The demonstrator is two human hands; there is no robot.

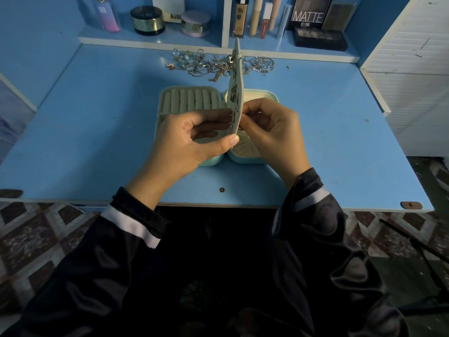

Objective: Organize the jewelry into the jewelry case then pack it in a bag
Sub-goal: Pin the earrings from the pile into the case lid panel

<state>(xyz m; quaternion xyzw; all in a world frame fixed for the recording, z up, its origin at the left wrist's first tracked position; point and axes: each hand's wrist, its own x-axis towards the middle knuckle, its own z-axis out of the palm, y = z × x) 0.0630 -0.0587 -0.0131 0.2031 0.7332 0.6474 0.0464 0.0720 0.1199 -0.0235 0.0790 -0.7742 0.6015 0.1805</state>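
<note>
case lies open flat at centre of desk, ring rolls in its left half. middle panel stands upright, edge-on to camera, w/ earrings hung on its left face. l hand clamps panel's near end: thumb at edge, fingers along left face. r hand is curled, fingertips bunched against panel's right face; whether they pinch anything: cannot tell. loose jewelry is piled behind case, near shelf.

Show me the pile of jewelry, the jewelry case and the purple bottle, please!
pile of jewelry (209,65): head view, on the tangled chains in its middle.
jewelry case (189,100): head view, on the ring rolls of its left half.
purple bottle (108,19): head view, on its body.
</note>
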